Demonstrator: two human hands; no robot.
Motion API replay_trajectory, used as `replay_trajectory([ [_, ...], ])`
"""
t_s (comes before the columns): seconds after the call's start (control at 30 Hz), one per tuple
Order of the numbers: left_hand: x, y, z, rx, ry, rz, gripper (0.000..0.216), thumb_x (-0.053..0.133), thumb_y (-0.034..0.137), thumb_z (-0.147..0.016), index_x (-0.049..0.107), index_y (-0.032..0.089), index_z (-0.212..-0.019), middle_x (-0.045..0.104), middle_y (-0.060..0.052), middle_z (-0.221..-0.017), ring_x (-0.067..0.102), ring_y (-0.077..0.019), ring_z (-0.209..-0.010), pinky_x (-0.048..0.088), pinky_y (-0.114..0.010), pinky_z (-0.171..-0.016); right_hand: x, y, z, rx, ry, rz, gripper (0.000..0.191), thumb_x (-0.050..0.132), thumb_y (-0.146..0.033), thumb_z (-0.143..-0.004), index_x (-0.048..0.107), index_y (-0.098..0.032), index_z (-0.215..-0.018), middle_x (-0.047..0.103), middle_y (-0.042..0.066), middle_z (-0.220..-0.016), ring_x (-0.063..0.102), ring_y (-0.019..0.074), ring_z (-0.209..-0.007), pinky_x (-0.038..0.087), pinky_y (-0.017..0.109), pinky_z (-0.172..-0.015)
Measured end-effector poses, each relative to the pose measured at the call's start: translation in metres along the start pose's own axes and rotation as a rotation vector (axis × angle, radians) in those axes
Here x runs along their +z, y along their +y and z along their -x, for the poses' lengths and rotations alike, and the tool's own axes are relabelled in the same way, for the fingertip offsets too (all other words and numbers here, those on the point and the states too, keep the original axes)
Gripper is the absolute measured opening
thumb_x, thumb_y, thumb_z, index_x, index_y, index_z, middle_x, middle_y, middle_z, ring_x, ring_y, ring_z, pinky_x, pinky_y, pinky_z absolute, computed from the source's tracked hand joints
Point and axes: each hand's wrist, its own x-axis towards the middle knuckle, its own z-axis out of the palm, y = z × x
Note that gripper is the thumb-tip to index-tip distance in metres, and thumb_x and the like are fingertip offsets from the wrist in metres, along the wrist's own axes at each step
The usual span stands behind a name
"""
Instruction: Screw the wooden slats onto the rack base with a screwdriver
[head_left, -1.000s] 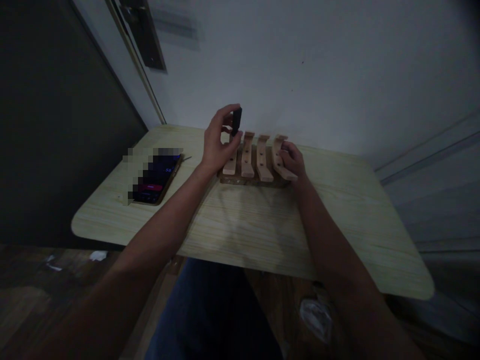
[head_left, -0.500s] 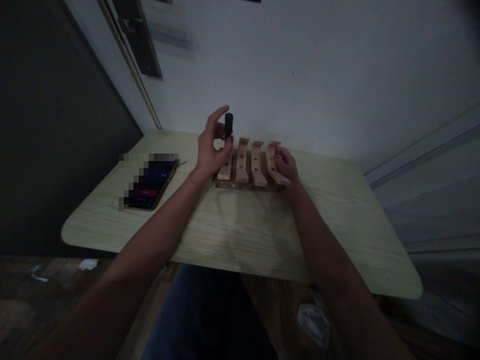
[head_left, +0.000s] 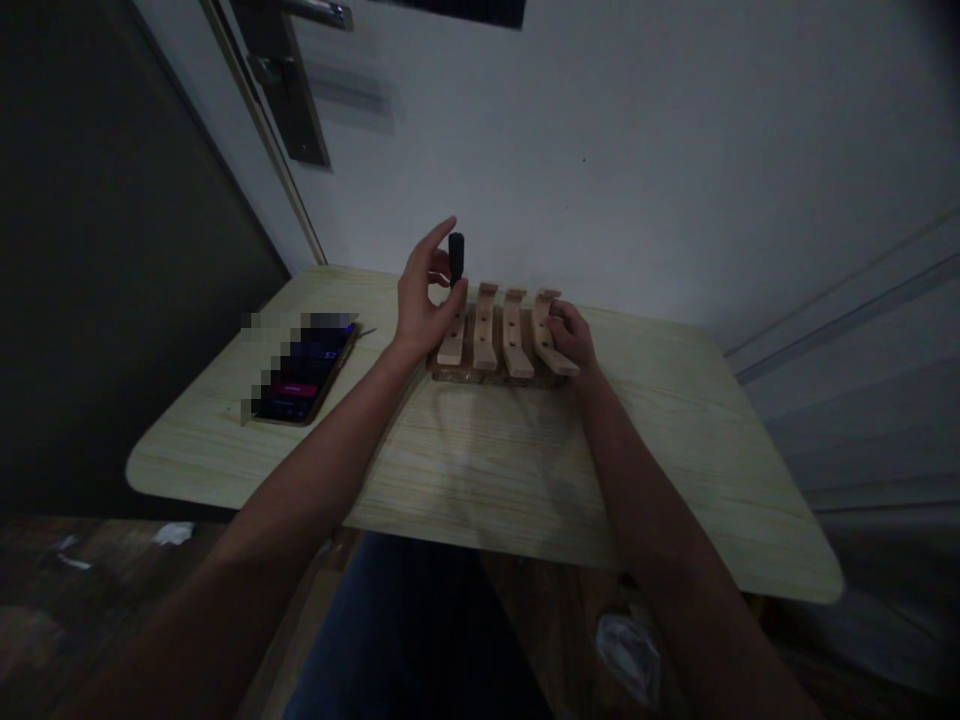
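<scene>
A wooden rack (head_left: 496,342) with several curved slats lies at the back of the light wooden table (head_left: 480,460), close to the wall. My left hand (head_left: 424,300) pinches a small black handle (head_left: 455,257), held upright over the leftmost slat, with the index finger raised. What lies below the handle is hidden by my fingers. My right hand (head_left: 570,336) is curled around the rightmost slat and rests on the rack's right end.
A phone (head_left: 304,378) with a lit screen lies on the table's left side. A white wall rises right behind the table, with a dark door and its metal handle plate (head_left: 281,80) at the upper left. Wooden floor shows below.
The black handle has turned upright in my left hand and come down toward the leftmost slat. My right hand has stayed on the rack's right end.
</scene>
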Motion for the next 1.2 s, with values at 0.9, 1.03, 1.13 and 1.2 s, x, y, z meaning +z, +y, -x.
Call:
replay_trajectory([
  [0.9, 0.0025, -0.0017, 0.0027, 0.015, -0.032, 0.005, 0.057, 0.044, 0.051, -0.089, 0.028, 0.028, -0.139, 0.057, -0.007, -0.116, 0.057, -0.0132, -0.084, 0.049, -0.026, -0.071, 0.0032, 0.002, 0.0008, 0.017, 0.041, 0.002, 0.018, 0.05, -0.038, -0.081, 0.062, -0.025, -0.088, 0.069, 0.003, -0.092, 0.063, 0.0193, -0.088, 0.052, 0.04, -0.083],
  [1.03, 0.0022, -0.0018, 0.0026, 0.013, -0.035, -0.018, 0.055, 0.049, 0.052, -0.087, 0.035, 0.026, -0.134, 0.056, -0.008, -0.119, 0.056, -0.0134, -0.086, 0.05, -0.025, -0.071, 0.0025, 0.0045, 0.001, 0.018, 0.037, 0.003, 0.019, 0.05, -0.037, -0.081, 0.062, -0.025, -0.089, 0.069, 0.004, -0.093, 0.062, 0.0199, -0.09, 0.052, 0.04, -0.083],
  [1.13, 0.0027, -0.0043, 0.0024, 0.0, -0.003, -0.034, 0.058, 0.058, 0.053, -0.081, 0.041, 0.026, -0.129, 0.056, -0.007, -0.119, 0.055, -0.0137, -0.085, 0.049, -0.025, -0.068, 0.0021, 0.0055, 0.0007, 0.0, 0.018, 0.009, 0.02, 0.049, -0.038, -0.082, 0.061, -0.025, -0.09, 0.068, 0.004, -0.093, 0.062, 0.02, -0.09, 0.052, 0.039, -0.082],
  [1.2, 0.003, -0.0057, 0.0023, -0.008, 0.002, -0.027, 0.058, 0.059, 0.053, -0.08, 0.042, 0.026, -0.128, 0.056, -0.007, -0.118, 0.055, -0.0135, -0.084, 0.049, -0.025, -0.067, 0.0022, 0.0061, 0.0003, -0.013, 0.022, 0.008, 0.021, 0.049, -0.04, -0.081, 0.061, -0.024, -0.088, 0.068, 0.004, -0.092, 0.062, 0.0196, -0.088, 0.052, 0.039, -0.08],
])
